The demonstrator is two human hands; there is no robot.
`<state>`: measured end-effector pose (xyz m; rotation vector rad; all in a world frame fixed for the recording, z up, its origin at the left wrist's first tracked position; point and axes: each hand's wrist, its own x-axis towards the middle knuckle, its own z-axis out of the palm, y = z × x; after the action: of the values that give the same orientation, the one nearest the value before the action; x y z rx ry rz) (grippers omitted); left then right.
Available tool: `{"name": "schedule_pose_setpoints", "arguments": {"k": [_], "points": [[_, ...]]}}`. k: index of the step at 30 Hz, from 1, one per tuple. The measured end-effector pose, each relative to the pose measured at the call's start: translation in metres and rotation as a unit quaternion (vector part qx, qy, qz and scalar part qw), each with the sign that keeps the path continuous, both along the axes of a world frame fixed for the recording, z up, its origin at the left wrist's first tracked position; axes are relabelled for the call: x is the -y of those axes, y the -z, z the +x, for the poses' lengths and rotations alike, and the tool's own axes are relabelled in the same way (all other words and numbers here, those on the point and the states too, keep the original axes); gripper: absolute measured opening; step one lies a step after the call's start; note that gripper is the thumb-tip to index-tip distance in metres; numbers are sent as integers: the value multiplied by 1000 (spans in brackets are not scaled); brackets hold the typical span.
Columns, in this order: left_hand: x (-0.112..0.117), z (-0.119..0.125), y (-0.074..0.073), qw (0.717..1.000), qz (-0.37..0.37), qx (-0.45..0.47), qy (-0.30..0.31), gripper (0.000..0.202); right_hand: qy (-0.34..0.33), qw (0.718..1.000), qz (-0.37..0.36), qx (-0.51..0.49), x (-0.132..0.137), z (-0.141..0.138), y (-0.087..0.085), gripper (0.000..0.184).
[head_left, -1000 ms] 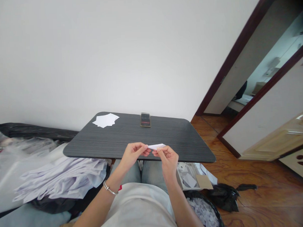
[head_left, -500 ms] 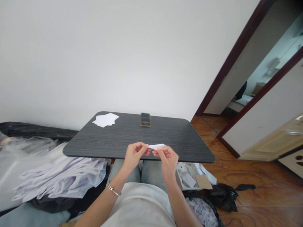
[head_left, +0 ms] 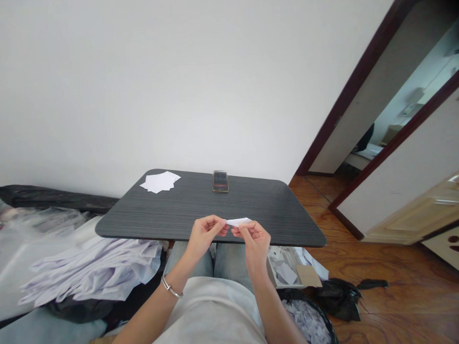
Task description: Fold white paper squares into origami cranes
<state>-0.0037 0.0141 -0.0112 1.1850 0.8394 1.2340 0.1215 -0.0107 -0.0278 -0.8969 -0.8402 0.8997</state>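
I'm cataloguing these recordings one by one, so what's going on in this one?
A person is holding a narrow, tapered piece of white paper between the fingertips of both bare hands, the left hand at one end and the right hand toward the other. The hands are at the near edge of a dark, wood-grained table with rounded corners. A loose, overlapping pile of flat white paper pieces lies toward its far left corner.

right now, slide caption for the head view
Left hand and right hand pinch a folded white paper at the edge of a dark table.
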Motion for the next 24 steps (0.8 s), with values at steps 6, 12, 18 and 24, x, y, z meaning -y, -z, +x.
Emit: {"name": "schedule_pose_setpoints", "arguments": {"k": [6, 12, 18, 24], "points": [[0, 2, 3, 1000, 15, 0, -18, 25, -3, 1000, -2, -2, -1, 0, 0, 16], [-1, 5, 5, 999, 20, -13, -27, 25, -2, 1000, -8, 2, 0, 0, -1, 16], [0, 7, 4, 998, 31, -22, -46, 24, 11, 1000, -12, 14, 0, 0, -1, 17], [1, 4, 1, 1000, 3, 1, -16, 25, 16, 1000, -15, 15, -1, 0, -1, 18]]}}
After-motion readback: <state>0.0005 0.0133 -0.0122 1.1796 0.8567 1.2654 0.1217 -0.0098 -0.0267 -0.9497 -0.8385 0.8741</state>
